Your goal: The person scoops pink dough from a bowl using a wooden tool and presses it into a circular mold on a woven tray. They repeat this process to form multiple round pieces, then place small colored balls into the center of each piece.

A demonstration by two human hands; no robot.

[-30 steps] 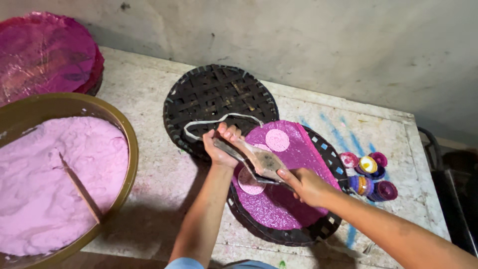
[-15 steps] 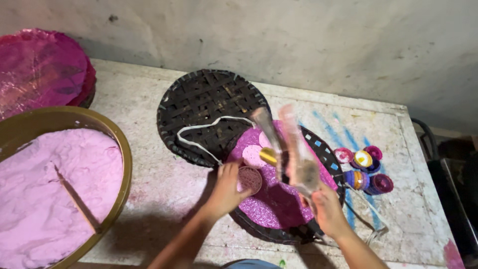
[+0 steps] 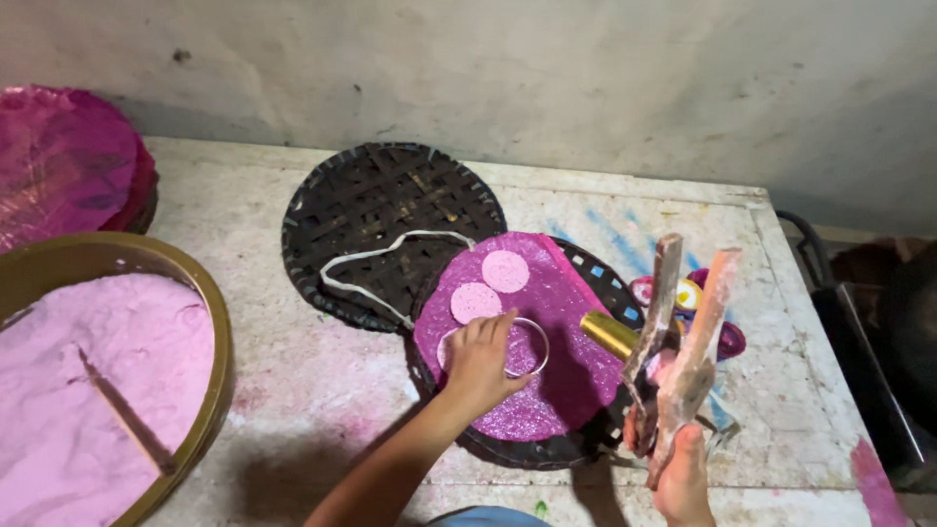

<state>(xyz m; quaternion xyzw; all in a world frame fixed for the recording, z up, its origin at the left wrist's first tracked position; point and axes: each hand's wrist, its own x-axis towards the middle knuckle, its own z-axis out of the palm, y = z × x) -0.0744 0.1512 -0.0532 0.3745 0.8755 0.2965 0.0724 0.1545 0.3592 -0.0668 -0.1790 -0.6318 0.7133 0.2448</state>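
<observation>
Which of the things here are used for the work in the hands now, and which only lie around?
In use:
- left hand on the metal ring
- right hand holding two powder-coated flat tools
- glittery pink sheet
- two pink discs

Lying about:
- black woven tray with white cord
- sieve of pink powder
- gold cylinder
- small colour pots
- magenta stack

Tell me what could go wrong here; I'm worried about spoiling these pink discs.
The left hand rests on a metal ring on the glittery pink sheet, close to two pale pink discs; a nudge could smear or shift them. The right hand holds powder-caked flat sticks upright above the sheet, so crumbs might drop on it. The gold cylinder could roll.
</observation>
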